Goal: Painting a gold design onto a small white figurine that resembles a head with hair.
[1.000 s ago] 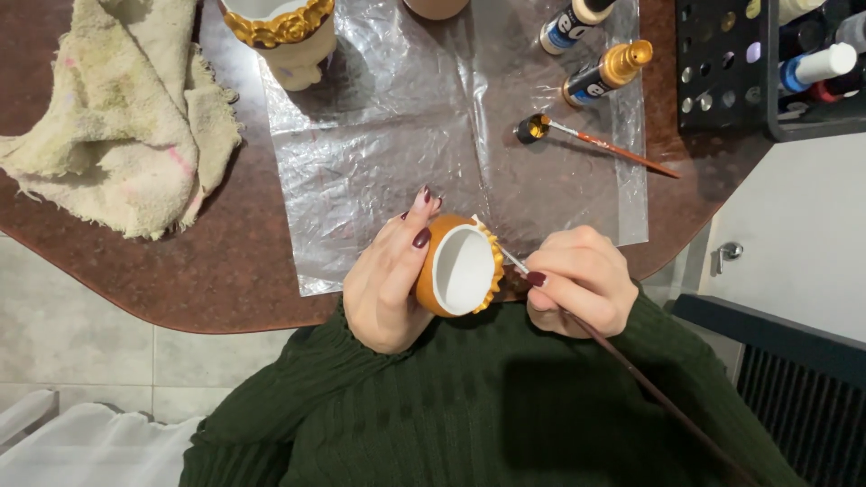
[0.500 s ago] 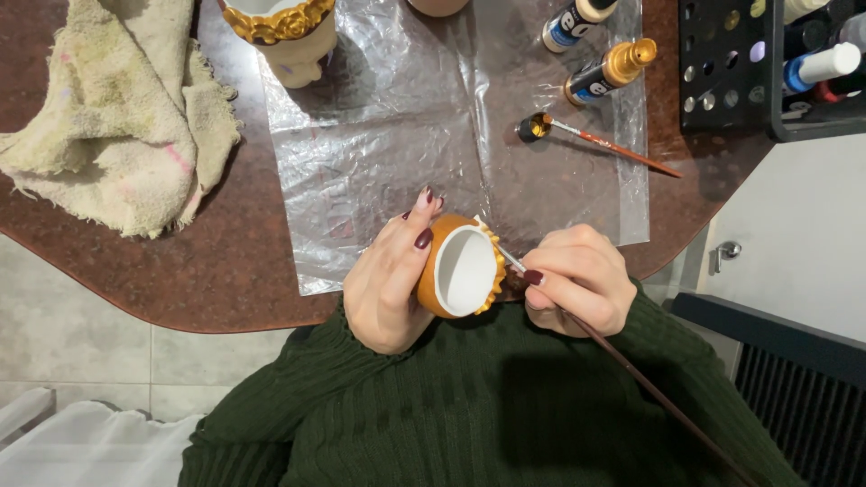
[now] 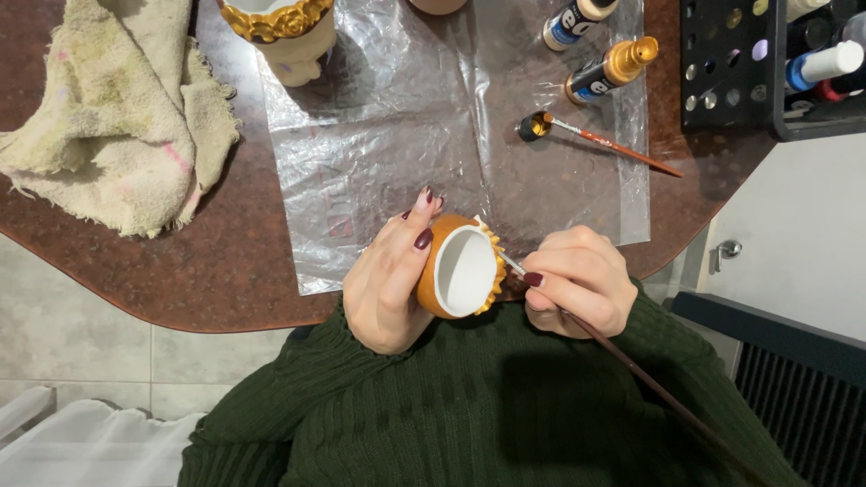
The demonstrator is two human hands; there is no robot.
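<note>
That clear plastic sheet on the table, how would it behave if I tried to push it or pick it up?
The clear plastic sheet looks thin and wrinkled, so it would probably drape limply when lifted. On the smooth brown table it may slide easily. The gold-capped paint bottle and the spare brush lying on it would likely shift too.

Left hand [image 3: 390, 280] curled in a cupping grip, right hand [image 3: 580, 280] pinched close beside it, both near the chest
</note>
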